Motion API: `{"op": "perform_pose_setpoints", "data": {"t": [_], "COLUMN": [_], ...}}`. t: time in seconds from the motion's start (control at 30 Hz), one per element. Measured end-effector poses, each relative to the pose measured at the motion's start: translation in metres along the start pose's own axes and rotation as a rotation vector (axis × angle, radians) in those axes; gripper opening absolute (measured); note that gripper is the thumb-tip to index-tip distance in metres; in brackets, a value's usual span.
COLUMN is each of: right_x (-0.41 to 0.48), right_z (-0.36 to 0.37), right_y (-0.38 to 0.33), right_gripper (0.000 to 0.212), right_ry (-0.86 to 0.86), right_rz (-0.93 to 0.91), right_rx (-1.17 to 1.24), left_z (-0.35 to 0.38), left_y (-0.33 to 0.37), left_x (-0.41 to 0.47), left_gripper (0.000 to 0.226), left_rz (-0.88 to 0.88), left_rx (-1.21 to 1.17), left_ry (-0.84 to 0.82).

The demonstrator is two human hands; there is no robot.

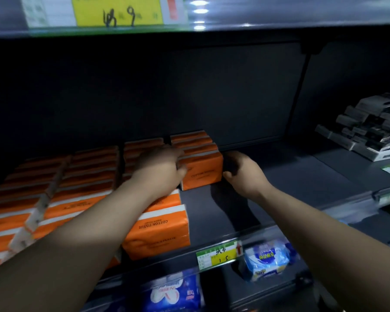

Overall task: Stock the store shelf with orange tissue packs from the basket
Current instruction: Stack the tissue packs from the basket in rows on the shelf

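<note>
At frame centre an orange tissue pack is clasped on the shelf between the curled left hand and right hand, with orange rows packed at left.

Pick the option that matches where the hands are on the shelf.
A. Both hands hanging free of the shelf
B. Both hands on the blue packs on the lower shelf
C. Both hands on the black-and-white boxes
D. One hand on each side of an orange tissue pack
D: the left hand and right hand flank the orange tissue pack at the front of the rightmost row.
</note>
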State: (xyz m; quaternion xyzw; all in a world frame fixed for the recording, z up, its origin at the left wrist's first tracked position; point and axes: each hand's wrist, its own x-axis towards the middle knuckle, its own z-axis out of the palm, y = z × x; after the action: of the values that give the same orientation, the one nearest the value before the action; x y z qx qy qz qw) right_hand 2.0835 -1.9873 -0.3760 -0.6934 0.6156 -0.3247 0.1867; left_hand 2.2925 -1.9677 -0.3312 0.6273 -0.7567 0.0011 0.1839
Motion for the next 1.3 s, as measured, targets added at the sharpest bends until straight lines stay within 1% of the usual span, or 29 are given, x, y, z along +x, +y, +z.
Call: {"op": "perform_pose_setpoints", "data": {"t": [0.13,0.2,0.27,0.43,0.57,0.67,0.8,1.0,1.1,1.23,1.3], "right_x": [-0.031,-0.05,-0.073,-0.14,-0.201,-0.25,-0.309,-0.354,-0.364,-0.366,-0.364], "right_z": [-0.026,-0.041,-0.056,-0.1,-0.135,-0.151,-0.156,-0.154,-0.152,-0.151,-0.151], "right_y": [0.0,0.005,0.013,0.045,0.084,0.119,0.164,0.215,0.238,0.262,0.271], "right_gripper": [0.058,0.061,0.063,0.064,0.065,0.065,0.065,0.062,0.062,0.061,0.061], "right_ry": [0.003,0.004,0.004,-0.033,-0.056,-0.128,-0.198,-0.327,-0.371,-0.425,-0.432], "right_rz": [-0.101,-0.154,-0.157,-0.082,-0.007,0.095,0.256,0.386,0.428,0.451,0.474], "right_rx": [-0.184,-0.279,-0.35,-0.488,-0.569,-0.6,-0.569,-0.536,-0.523,-0.543,-0.524], "left_z": [0.001,0.001,0.004,0.022,0.045,0.068,0.106,0.175,0.203,0.229,0.237], "left_y": [0.025,0.045,0.067,0.127,0.178,0.215,0.259,0.301,0.313,0.323,0.325], "left_x": [-0.017,-0.025,-0.033,-0.063,-0.092,-0.119,-0.155,-0.194,-0.206,-0.216,-0.219], "left_gripper": [0.043,0.042,0.043,0.043,0.041,0.035,0.038,0.049,0.054,0.058,0.055], "left_rz": [0.067,0.125,0.193,0.293,0.377,0.454,0.59,0.745,0.767,0.754,0.755], "left_rx": [0.037,0.065,0.073,0.029,-0.016,-0.039,-0.038,0.098,0.156,0.231,0.259], "left_ry": [0.033,0.055,0.049,-0.02,-0.083,-0.16,-0.3,-0.676,-0.824,-1.0,-1.066]}}
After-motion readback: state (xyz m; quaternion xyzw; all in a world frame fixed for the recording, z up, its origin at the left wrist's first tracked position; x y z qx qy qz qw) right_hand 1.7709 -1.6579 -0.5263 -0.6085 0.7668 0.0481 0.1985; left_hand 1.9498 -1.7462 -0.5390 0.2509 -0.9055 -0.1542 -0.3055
